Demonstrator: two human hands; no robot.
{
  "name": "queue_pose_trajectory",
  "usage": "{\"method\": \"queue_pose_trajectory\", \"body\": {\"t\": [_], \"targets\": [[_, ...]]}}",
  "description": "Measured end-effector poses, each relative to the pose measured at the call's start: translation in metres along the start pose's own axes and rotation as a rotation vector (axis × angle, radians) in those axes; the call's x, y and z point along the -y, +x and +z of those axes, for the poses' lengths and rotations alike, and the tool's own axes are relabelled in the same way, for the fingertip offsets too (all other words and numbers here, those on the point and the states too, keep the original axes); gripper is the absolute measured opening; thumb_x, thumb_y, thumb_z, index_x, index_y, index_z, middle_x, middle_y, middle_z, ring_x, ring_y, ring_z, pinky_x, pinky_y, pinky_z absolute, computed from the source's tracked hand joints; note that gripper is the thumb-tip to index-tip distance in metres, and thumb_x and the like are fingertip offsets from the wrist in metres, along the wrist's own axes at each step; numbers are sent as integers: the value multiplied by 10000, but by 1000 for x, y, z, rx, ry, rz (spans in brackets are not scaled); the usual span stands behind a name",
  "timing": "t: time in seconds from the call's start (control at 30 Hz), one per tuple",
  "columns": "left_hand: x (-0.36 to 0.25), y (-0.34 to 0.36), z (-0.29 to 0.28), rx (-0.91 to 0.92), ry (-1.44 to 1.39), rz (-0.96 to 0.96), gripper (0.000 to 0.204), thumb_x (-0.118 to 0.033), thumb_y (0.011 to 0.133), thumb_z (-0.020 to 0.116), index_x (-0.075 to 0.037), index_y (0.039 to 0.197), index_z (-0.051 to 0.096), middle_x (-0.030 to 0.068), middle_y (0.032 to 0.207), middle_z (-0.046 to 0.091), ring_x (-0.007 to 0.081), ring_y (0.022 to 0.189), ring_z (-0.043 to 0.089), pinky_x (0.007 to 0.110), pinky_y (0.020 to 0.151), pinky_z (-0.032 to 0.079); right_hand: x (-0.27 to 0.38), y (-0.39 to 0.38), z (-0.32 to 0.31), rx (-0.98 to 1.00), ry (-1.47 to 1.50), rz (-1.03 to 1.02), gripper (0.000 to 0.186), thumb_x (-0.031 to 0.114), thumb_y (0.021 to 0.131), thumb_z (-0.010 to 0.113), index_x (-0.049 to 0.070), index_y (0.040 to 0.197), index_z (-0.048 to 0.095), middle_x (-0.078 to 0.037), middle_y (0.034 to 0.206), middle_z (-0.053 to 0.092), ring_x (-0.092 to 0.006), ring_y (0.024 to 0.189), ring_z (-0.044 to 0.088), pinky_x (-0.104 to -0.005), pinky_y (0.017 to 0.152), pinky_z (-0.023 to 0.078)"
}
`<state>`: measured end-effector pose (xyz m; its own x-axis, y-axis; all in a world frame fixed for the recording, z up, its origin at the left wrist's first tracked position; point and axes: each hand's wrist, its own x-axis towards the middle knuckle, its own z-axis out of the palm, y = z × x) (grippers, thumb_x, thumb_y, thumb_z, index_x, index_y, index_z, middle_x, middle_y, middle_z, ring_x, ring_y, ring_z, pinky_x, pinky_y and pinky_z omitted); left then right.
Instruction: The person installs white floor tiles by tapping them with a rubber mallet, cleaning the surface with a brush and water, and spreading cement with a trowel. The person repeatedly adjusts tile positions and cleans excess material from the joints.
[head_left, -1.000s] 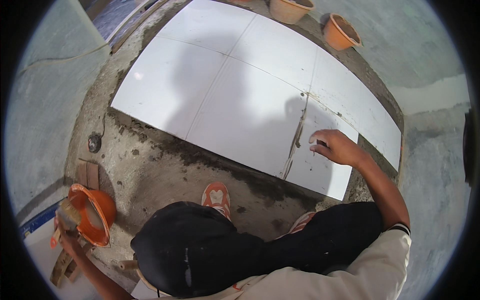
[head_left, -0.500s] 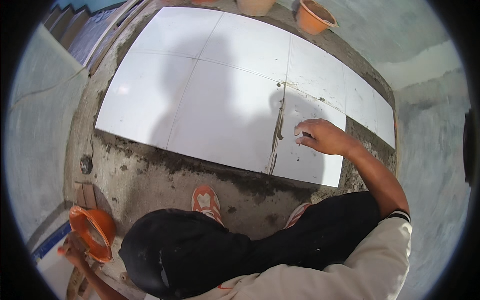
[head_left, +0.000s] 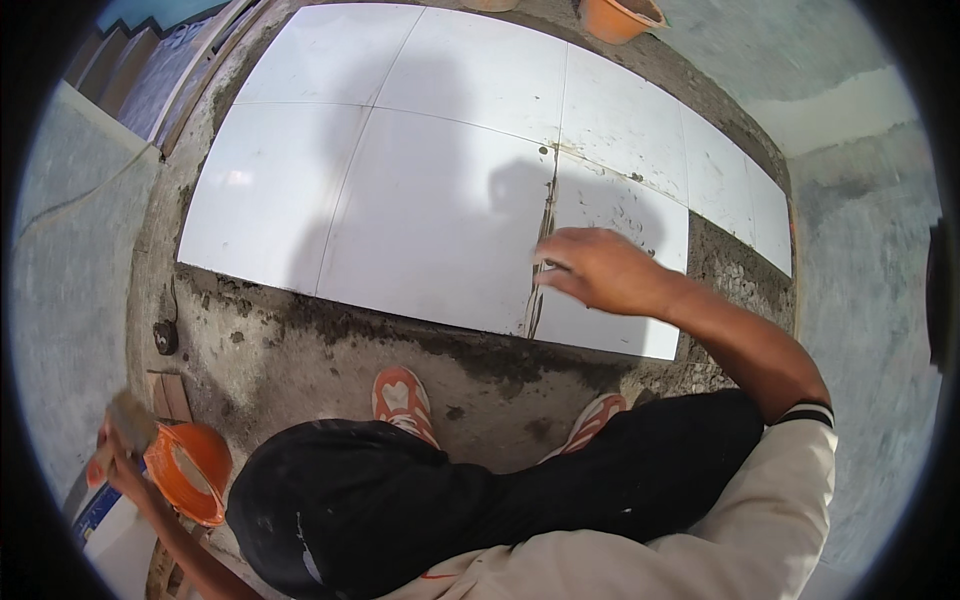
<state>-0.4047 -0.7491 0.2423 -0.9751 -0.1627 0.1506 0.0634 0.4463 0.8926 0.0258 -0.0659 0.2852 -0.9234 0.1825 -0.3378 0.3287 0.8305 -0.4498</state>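
Observation:
My left hand [head_left: 122, 474], at the lower left, is closed on what looks like a trowel [head_left: 132, 424], with a mortar-coated grey blade and an orange end showing beside the fingers. The blade is blurred and raised just above an orange bucket [head_left: 190, 470]. On the other side, my right hand [head_left: 600, 272] hovers over white floor tiles [head_left: 430, 210], near a mortar-smeared joint [head_left: 545, 240]. Its fingers are curled, with thumb and fingertips apart. No held thing can be made out there.
Rough mortar bed [head_left: 740, 265] shows beside the right-hand tiles. Another orange bucket [head_left: 620, 20] stands at the far edge. A dark round object with a cord [head_left: 165, 337] and a brown block [head_left: 170, 396] lie at left. Plastered walls [head_left: 860, 250] flank the floor.
My left hand has risen from beside the bucket, lifting the trowel into clearer sight. The right hand has shifted left over the tiles, toward the smeared joint.

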Motion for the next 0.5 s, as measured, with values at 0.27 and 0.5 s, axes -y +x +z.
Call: {"method": "queue_pose_trajectory", "body": {"t": [0.27,0.5], "targets": [[-159,-219,320,995,-199,-119,519,-406,1059,584,-28,1415,605,149,1473,581,249,1266,620,422,959,579,92,86,56,-125,206,-193,639,419,1009,629,-38,1416,446,-242,1232,571,-398,1087,658,-486,941,540],[-190,-317,441,1306,-254,80,649,-352,1066,585,65,1534,417,217,1617,399,309,1472,425,415,1056,536,48,77,89,-482,113,153,546,313,947,686,-55,1310,510,-215,1154,555,-394,981,669,-491,762,582]]}}
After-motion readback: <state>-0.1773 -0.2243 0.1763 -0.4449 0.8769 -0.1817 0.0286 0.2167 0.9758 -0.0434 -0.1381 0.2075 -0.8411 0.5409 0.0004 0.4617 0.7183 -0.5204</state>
